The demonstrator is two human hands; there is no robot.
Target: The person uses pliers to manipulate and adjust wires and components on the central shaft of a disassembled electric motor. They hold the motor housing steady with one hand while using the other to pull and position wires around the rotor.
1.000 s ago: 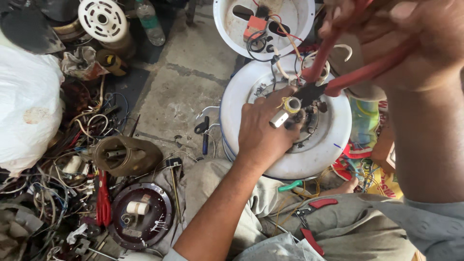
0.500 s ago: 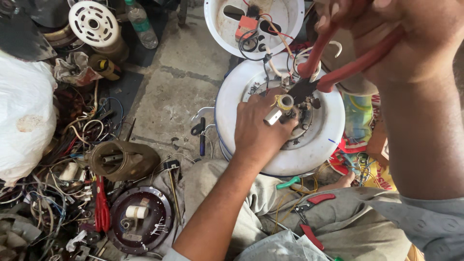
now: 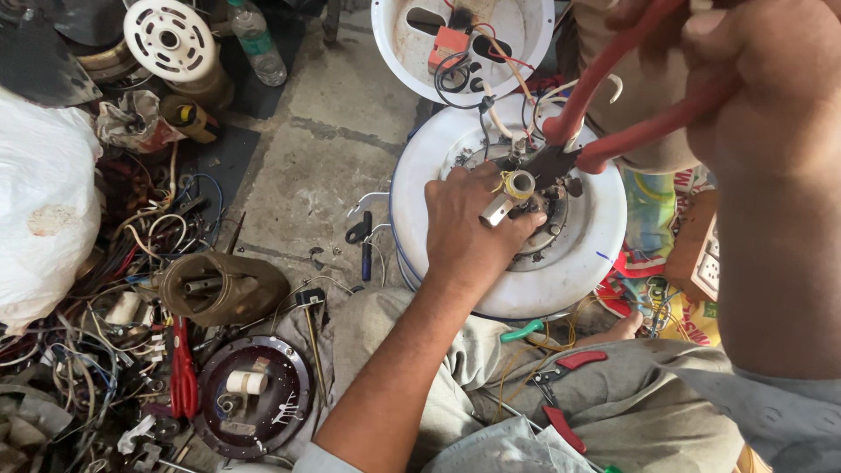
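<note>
The large white round motor housing [image 3: 578,263] is lying on the concrete floor [image 3: 324,166], just in front of the person's knees, with a second white round cover [image 3: 517,35] touching its far rim. A heap of wires, a brown coil winding [image 3: 219,285] and a dark round plate [image 3: 254,394] are crowding the left side of the floor. The left hand [image 3: 469,232] is pressing down on the hub at the housing's centre, its fingers curled beside a small yellow-wound cylindrical part [image 3: 519,186] with a metal tab; whether the fingers are actually pinching that part cannot be told. The right hand [image 3: 745,79] is closing around the red-handled pliers [image 3: 613,105], its grip pressed together on both handles, and the plier nose is meeting the hub just beside the yellow part. Judged from this, the step in hand is the working loose or cutting of a connection at the hub. The next move would be calling for steady downward bracing by the left hand and a controlled squeeze or pull on the pliers, keeping the nose clear of the thin wires [image 3: 491,105] leading to the far cover.
</note>
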